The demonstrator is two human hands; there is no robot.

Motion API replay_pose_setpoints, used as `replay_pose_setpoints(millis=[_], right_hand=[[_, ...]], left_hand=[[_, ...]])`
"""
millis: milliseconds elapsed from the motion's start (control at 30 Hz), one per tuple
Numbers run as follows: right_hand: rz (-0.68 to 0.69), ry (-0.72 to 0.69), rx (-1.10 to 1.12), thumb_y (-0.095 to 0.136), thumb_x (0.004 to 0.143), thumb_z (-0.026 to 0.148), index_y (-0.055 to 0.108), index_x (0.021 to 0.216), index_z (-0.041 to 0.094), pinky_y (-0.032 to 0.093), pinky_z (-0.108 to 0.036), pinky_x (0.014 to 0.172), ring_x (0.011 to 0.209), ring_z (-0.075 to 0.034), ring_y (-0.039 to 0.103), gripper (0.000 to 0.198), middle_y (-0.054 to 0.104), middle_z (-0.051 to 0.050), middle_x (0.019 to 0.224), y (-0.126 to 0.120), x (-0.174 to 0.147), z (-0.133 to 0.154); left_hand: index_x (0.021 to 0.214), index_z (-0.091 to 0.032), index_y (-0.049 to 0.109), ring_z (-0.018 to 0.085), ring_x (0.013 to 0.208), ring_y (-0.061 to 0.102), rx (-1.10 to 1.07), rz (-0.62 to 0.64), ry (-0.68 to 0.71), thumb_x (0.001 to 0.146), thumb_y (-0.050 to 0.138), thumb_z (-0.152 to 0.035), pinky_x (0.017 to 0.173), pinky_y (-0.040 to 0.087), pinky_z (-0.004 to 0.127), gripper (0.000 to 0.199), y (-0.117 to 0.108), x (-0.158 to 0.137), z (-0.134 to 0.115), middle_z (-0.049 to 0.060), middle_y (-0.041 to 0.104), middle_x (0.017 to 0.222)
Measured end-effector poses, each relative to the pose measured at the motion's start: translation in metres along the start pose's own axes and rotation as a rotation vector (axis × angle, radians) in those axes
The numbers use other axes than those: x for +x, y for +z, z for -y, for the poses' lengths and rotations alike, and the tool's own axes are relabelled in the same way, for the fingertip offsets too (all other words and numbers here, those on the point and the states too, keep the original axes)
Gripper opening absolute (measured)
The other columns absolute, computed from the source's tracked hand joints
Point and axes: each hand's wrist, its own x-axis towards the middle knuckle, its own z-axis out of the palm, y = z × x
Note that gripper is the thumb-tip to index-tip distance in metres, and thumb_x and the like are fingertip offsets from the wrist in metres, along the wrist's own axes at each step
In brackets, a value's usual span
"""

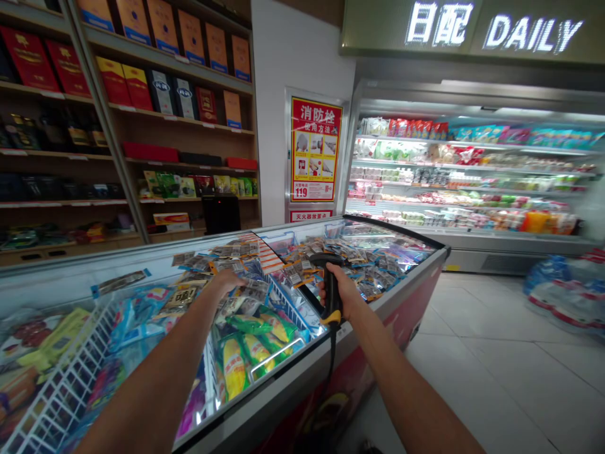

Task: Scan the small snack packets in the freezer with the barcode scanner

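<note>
My right hand (pixel 345 293) is closed round the handle of a black and yellow barcode scanner (pixel 333 293), held upright over the front edge of a chest freezer (pixel 295 372). The scanner's head points left, and its cord hangs down the freezer's front. My left hand (pixel 227 281) reaches over the freezer, fingers stretched out at small grey snack packets (pixel 255 290). Its fingertips seem to touch a packet, though they are blurred. More small packets (pixel 373 268) lie spread over the right part of the freezer top. Below my left hand are green and yellow corn packs (pixel 255 347).
White wire baskets (pixel 70 372) divide the frozen goods. Shelves of boxes (pixel 189 94) stand behind on the left. A lit refrigerated display (pixel 472 183) runs along the right back, with shrink-wrapped bottles (pixel 567 290) on the tiled floor (pixel 482 366).
</note>
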Motion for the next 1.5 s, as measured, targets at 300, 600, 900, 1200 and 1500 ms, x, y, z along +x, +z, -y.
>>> replay_pose_setpoints(millis=[300,600,900,1200,1500], right_hand=[[0.059,-0.03,0.09,0.048,0.069,0.043,0.048,0.069,0.017,0.035,-0.021,0.034,0.035,-0.008,0.043,0.026,0.047,0.004,0.046,-0.006,-0.005,0.011],[0.094,-0.027,0.111,0.047,0.07,0.043,0.048,0.07,0.017,0.035,-0.021,0.035,0.035,-0.009,0.043,0.026,0.048,0.004,0.046,-0.011,-0.012,0.012],[0.15,-0.023,0.117,0.046,0.07,0.042,0.049,0.07,0.016,0.036,-0.02,0.035,0.036,-0.008,0.044,0.026,0.048,0.003,0.047,-0.011,-0.016,0.017],[0.146,-0.023,0.129,0.044,0.072,0.043,0.047,0.068,0.016,0.034,-0.02,0.036,0.036,-0.008,0.043,0.027,0.047,0.003,0.047,-0.01,-0.018,0.022],[0.027,-0.101,0.115,0.047,0.07,0.042,0.048,0.069,0.016,0.035,-0.02,0.035,0.036,-0.008,0.043,0.027,0.047,0.003,0.047,-0.027,-0.014,0.03]], left_hand=[[0.066,-0.017,0.051,0.007,0.051,0.051,-0.92,0.183,-0.258,0.061,0.056,-0.004,0.056,0.044,0.019,0.015,0.04,-0.032,-0.036,-0.004,0.054,0.057],[0.066,-0.015,0.053,0.006,0.05,0.052,-1.052,0.252,-0.236,0.061,0.054,0.0,0.052,0.045,0.017,0.016,0.096,-0.048,-0.067,-0.002,0.056,0.059],[0.057,-0.014,0.048,0.007,0.052,0.053,-1.09,0.205,-0.223,0.059,0.055,0.0,0.053,0.046,0.018,0.016,0.116,-0.047,-0.077,-0.002,0.054,0.055],[0.06,-0.015,0.046,0.006,0.048,0.05,-1.006,0.197,-0.251,0.061,0.054,-0.002,0.054,0.047,0.02,0.016,0.12,-0.054,-0.085,-0.004,0.048,0.052],[0.061,-0.014,0.049,0.009,0.051,0.052,-0.892,0.309,-0.172,0.056,0.057,-0.001,0.056,0.048,0.025,0.016,0.127,-0.062,-0.088,-0.003,0.049,0.053]])
